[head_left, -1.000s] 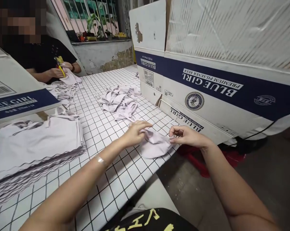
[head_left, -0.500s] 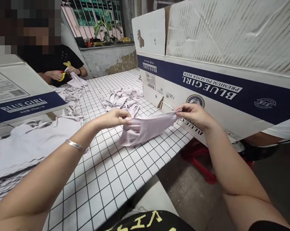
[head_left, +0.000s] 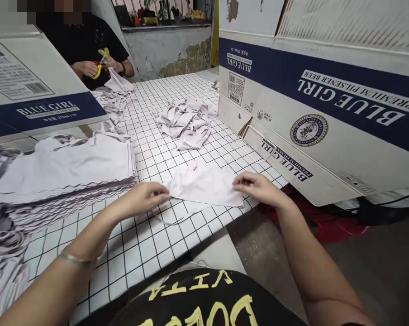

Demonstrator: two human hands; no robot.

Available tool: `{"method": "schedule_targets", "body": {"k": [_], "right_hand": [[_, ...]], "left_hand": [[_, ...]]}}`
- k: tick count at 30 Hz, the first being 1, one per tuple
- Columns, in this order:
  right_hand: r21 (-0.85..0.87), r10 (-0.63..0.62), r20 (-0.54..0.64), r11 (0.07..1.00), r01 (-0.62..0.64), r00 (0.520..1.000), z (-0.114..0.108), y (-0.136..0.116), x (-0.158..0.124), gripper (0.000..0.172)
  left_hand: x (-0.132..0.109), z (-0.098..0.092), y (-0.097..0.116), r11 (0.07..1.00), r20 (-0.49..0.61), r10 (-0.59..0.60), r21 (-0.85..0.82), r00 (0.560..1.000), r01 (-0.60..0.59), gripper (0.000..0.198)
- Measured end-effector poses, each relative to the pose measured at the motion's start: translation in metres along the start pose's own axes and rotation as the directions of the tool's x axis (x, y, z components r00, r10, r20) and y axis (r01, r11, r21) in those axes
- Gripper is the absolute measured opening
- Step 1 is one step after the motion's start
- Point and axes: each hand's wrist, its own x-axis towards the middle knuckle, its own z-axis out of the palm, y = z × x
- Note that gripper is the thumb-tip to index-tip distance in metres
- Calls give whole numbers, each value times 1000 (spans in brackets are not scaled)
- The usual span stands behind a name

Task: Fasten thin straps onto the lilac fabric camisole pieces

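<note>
A pale lilac fabric piece (head_left: 204,183), which looks like a small cut garment part, lies almost flat on the grid-patterned tablecloth (head_left: 177,235) near the table's front edge. At its left corner my left hand (head_left: 146,199) has thumb and fingers pinched together on the cloth. My right hand (head_left: 259,188) pinches the upper right edge in the same way. A thin strap or strip trails from the piece toward me, below my left fingers. Beyond it sits a loose heap of similar pale pieces (head_left: 186,120).
A neat stack of pale garments (head_left: 72,167) with wavy edges lies at left. Blue-and-white beer cartons stand at left (head_left: 51,108) and right (head_left: 268,68). Across the table a person in black holds yellow-handled scissors (head_left: 97,71) beside another fabric heap (head_left: 112,99).
My hands have lowered the fabric piece from the air onto the tablecloth, spreading it flatter. The view has tilted downward, showing more of the black shirt's front.
</note>
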Motion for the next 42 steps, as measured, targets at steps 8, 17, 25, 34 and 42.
{"method": "schedule_targets", "body": {"k": [8, 17, 25, 34, 42], "right_hand": [[-312, -91, -24, 947, 79, 996, 18, -6, 78, 29], [46, -207, 118, 978, 203, 971, 49, -25, 116, 23], [207, -207, 190, 964, 167, 960, 23, -39, 103, 33], [-175, 47, 481, 984, 43, 876, -50, -24, 83, 43], [-502, -92, -15, 862, 73, 996, -150, -88, 87, 42]], "left_hand": [[128, 12, 13, 952, -128, 208, 253, 970, -171, 33], [135, -4, 30, 952, -254, 258, 229, 932, -201, 20], [122, -16, 28, 910, 21, 252, -346, 967, -230, 20], [74, -96, 34, 871, 9, 260, -433, 965, -231, 30], [37, -182, 56, 901, -147, 56, 433, 988, 13, 33]]}}
